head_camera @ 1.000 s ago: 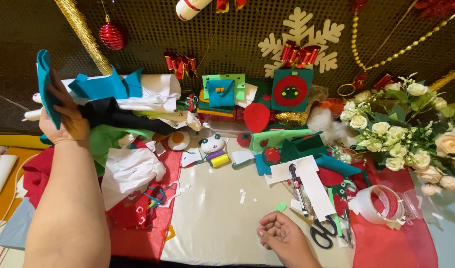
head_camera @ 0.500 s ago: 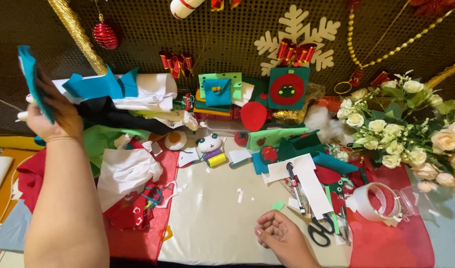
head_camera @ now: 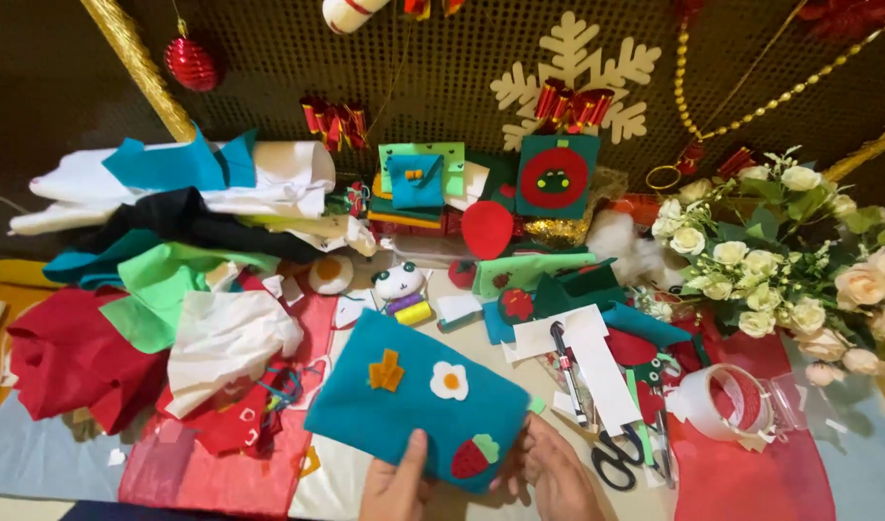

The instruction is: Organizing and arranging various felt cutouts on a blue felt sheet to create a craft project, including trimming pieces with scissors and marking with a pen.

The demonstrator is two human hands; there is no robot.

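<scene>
A teal felt pouch lies flat near the front of the table, with an orange shape, a white daisy and a red strawberry sewn on it. My left hand grips its near edge, thumb on top. My right hand holds the pouch's right corner beside the strawberry. Both hands are partly cut off by the bottom of the head view.
Piles of felt sheets fill the left. Scissors, a pen, white paper strips and a tape roll lie to the right. A flower bouquet stands far right; small felt crafts line the back.
My left hand has come down from the upper left, bringing the teal felt piece to the table front. My right hand has moved over and taken hold of its right side.
</scene>
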